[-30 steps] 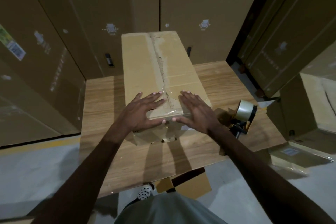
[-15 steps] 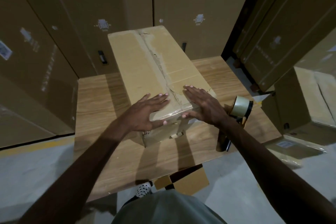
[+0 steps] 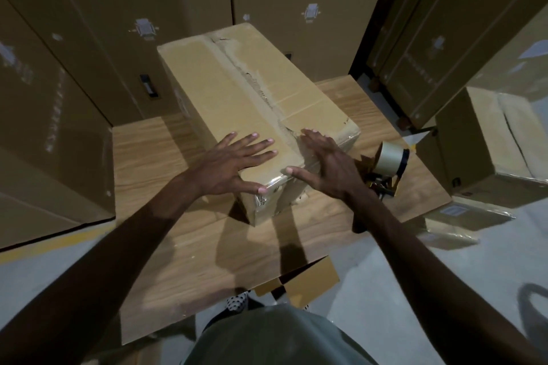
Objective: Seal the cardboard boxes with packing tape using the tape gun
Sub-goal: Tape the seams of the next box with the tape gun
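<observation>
A long brown cardboard box (image 3: 252,115) lies on the light wood-grain desk (image 3: 166,216), turned at a slant so that its near corner points toward the person. A strip of clear, glossy packing tape (image 3: 268,98) runs down the centre seam of the box top and wraps over the near end, where it looks wrinkled. The left hand (image 3: 234,163) lies flat on the top of the box left of the seam, its fingers (image 3: 255,142) spread and straight, grasping nothing, with the thumb resting at the taped near edge. The right hand (image 3: 329,163) lies flat on the top right of the seam, fingers straight and released as well, the thumb stretched out along the near edge toward the left thumb. The tape gun with a pale roll of tape and a black frame (image 3: 388,166) sits on the desk just beside the right wrist, untouched by either hand. Tall brown cartons (image 3: 103,24) stand behind and to the left of the desk, more stand at the right, and a smaller taped carton (image 3: 498,139) rests on the grey floor (image 3: 415,290) to the right.
</observation>
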The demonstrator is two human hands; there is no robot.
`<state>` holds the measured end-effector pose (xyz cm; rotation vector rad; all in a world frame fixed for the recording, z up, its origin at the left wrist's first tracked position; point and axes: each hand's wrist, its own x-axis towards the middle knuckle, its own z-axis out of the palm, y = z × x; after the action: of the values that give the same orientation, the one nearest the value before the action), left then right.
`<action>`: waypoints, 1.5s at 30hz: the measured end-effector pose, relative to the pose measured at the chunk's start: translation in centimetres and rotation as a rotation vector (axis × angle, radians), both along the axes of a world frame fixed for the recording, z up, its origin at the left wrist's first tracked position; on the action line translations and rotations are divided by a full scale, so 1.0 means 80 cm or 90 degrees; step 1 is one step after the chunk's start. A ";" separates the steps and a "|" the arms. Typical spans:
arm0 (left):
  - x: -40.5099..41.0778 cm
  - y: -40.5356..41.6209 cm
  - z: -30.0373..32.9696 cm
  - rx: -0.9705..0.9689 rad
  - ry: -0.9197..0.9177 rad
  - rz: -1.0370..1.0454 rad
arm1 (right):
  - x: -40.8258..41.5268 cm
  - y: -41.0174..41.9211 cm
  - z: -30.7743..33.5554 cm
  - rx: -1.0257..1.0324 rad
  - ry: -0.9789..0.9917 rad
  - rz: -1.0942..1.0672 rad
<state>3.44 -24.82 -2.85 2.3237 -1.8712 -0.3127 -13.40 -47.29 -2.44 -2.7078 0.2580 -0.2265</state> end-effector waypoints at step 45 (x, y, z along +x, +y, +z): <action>0.047 0.005 0.004 0.013 -0.014 -0.098 | -0.014 0.072 -0.036 -0.208 -0.042 0.074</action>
<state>7.18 -24.40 -2.51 2.2084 -2.0720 -0.3276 -14.53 -41.50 -5.35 -3.0184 0.0463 -0.3492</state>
